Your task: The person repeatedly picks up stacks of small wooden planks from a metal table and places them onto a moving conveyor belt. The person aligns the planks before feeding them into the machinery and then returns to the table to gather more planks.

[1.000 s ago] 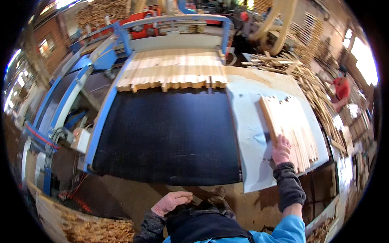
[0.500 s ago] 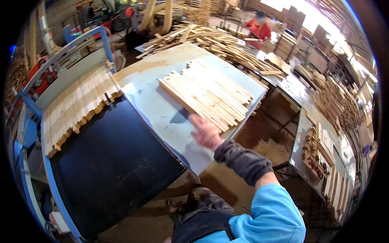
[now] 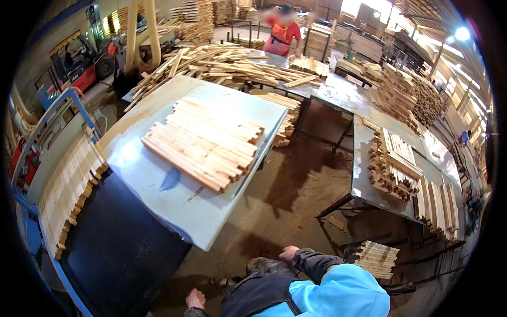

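Note:
My right hand point(image 3: 288, 254), in a dark cuff, hangs low beside my dark apron point(image 3: 261, 293), away from the tables. My left hand point(image 3: 196, 299) is down at the lower edge, near the black surface. No object shows in either hand, and their fingers are too small and turned away to make out. Ahead of me a row of pale wooden strips point(image 3: 203, 142) lies side by side on the light-blue table point(image 3: 219, 227), its ends staggered. To the left, another row of strips point(image 3: 68, 195) rests along the far side of the black surface point(image 3: 127, 232).
Loose sticks point(image 3: 227, 66) are heaped behind the light-blue table. A person point(image 3: 280, 39) in red stands beyond. On the right, a metal table point(image 3: 364, 182) carries stacked strips point(image 3: 393, 164); a low stack point(image 3: 376, 259) sits beside my right arm. A blue frame point(image 3: 53, 105) edges the left.
My right hand has left the strips on the light-blue table and dropped to my side. My left hand has come into view. The view has swung to the right.

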### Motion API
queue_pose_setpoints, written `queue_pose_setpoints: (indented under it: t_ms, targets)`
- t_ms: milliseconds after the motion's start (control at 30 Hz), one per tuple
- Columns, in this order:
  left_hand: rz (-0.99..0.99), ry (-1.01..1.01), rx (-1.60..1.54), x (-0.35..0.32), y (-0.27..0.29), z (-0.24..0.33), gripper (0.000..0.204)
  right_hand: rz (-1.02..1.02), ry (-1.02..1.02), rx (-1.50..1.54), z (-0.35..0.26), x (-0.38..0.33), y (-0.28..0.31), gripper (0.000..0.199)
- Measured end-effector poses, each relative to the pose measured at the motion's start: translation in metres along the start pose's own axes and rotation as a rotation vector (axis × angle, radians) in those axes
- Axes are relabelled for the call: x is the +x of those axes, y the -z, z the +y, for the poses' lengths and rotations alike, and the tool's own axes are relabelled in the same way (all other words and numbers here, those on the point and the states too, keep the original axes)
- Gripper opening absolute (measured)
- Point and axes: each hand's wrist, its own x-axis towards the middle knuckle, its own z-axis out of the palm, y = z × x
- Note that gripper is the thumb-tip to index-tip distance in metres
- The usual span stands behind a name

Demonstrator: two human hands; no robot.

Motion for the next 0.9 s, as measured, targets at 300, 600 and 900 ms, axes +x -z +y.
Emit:
queue_pose_setpoints:
  t_ms: [300, 600, 900]
  targets:
    - [0.024, -0.304, 0.549, -0.035, -0.329, -0.077, 0.052, 0.069, -0.581, 0.737, 0.147, -0.054, -0.052, 0.054]
    - [-0.040, -0.905, 0.638, -0.092, -0.462, -0.008, 0.049, 0.709, -0.167, 1.498, 0.160, 0.010, 0.107, 0.016]
    - [0.355, -1.477, 1.119, -0.060, -0.468, 0.079, 0.065, 1.302, 0.321, 1.161, 0.133, 0.066, 0.420, 0.050]
